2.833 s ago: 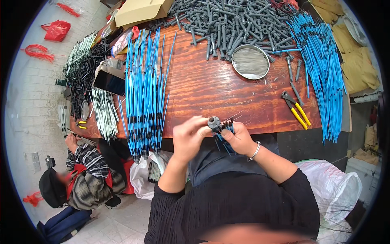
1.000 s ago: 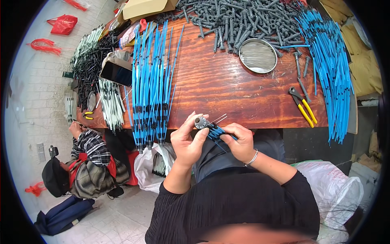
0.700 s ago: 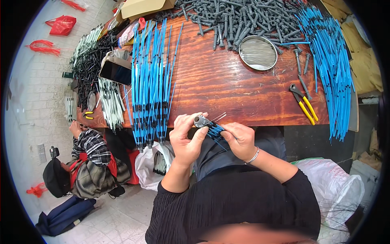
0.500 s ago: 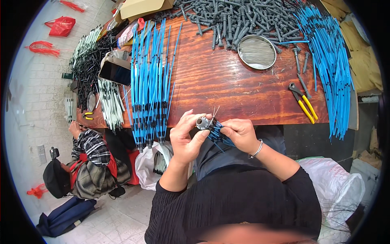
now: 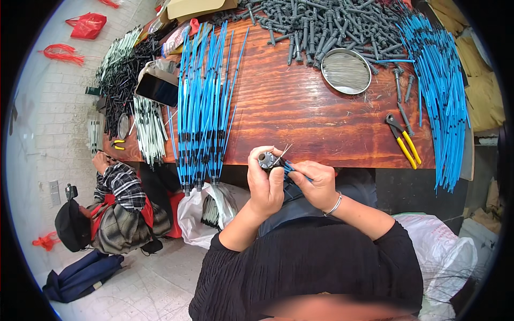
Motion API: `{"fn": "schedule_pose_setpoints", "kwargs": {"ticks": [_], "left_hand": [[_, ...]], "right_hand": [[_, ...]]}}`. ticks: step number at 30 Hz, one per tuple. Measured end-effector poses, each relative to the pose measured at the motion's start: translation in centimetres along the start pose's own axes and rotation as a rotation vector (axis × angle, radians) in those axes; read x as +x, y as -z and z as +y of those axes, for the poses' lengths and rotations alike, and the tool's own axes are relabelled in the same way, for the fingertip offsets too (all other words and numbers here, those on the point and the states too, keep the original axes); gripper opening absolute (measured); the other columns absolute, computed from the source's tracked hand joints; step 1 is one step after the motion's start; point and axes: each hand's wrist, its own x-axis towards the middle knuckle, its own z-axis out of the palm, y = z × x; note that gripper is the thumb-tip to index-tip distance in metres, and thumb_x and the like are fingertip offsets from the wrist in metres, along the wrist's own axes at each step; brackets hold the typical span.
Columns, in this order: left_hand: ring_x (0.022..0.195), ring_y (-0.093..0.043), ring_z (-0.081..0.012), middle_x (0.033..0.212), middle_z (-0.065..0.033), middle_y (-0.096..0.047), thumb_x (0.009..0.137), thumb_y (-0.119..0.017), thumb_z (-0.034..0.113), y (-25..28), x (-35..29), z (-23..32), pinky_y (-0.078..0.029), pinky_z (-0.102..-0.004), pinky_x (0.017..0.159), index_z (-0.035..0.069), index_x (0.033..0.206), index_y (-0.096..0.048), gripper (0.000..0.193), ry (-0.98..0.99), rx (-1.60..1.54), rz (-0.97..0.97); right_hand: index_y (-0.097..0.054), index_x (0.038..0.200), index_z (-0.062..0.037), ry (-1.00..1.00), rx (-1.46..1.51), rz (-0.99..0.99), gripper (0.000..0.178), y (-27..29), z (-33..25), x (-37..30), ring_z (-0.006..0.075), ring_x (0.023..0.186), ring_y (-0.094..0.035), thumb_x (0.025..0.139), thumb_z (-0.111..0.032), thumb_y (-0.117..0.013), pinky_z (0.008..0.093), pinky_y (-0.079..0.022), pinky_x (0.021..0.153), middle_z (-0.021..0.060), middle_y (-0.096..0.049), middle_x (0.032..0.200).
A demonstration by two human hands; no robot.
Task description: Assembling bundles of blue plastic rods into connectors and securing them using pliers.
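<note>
In front of my body, at the table's near edge, my left hand (image 5: 262,184) is wrapped round a grey tubular fitting (image 5: 265,160) with its round opening facing up. Two or so thin pale wires (image 5: 285,153) stick out beside it. My right hand (image 5: 317,183) pinches a few blue rods (image 5: 292,170) that run toward the fitting. How they join is hidden by my fingers. A bracelet (image 5: 334,204) circles my right wrist.
On the wooden table (image 5: 278,101) lie blue rods (image 5: 206,107), more blue rods (image 5: 441,112), grey fittings (image 5: 321,32), a round dish of wires (image 5: 346,71), yellow-handled pliers (image 5: 404,142) and a phone (image 5: 156,90). A co-worker (image 5: 115,214) sits at left; white bags (image 5: 433,246) stand below.
My left hand has moved right, closer to my right hand, and its thumb has turned more upright over the fitting. The whole view has shifted slightly.
</note>
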Motion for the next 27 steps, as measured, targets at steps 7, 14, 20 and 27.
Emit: {"fn": "schedule_pose_setpoints", "kwargs": {"ticks": [7,14,20,27], "left_hand": [[0.088,-0.049,-0.0171,0.097,-0.0113,-0.052,0.091,-0.046,0.021,-0.1,-0.4,0.1,-0.039,-0.0335,0.086,-0.002,0.106,-0.042,0.028,0.136,-0.047,0.006],[0.089,-0.050,-0.0200,0.093,-0.0108,-0.053,0.082,-0.057,0.013,1.6,0.6,-0.6,-0.034,-0.0425,0.094,0.000,0.103,-0.043,0.029,0.041,-0.220,-0.179],[0.088,-0.052,-0.0199,0.091,-0.0099,-0.053,0.076,-0.063,0.004,0.5,1.1,0.2,-0.036,-0.0454,0.096,0.003,0.100,-0.043,0.031,0.006,-0.141,-0.205],[0.081,-0.055,-0.0165,0.085,-0.0078,-0.051,0.072,-0.062,-0.011,-0.3,0.3,0.0,-0.046,-0.0437,0.089,0.004,0.095,-0.043,0.034,0.117,-0.187,-0.068]], "right_hand": [[-0.066,0.090,0.0020,0.041,-0.027,-0.008,0.013,0.0,-0.6,0.0,0.0223,0.064,-0.062,0.078,-0.006,-0.066,0.0298,-0.049,0.058,0.0144,-0.064,0.075],[-0.066,0.085,0.0003,-0.131,0.190,-0.364,0.012,2.6,1.1,1.9,0.0216,0.064,-0.062,0.080,-0.011,-0.066,0.0293,-0.048,0.058,0.0123,-0.064,0.075],[-0.067,0.084,-0.0011,-0.125,0.192,-0.391,0.013,2.4,1.0,1.7,0.0210,0.065,-0.062,0.081,-0.014,-0.066,0.0283,-0.047,0.058,0.0107,-0.064,0.075],[-0.067,0.085,-0.0013,-0.104,0.161,-0.230,0.011,1.5,0.1,0.7,0.0207,0.066,-0.063,0.080,-0.011,-0.066,0.0284,-0.048,0.058,0.0113,-0.065,0.075]]}}
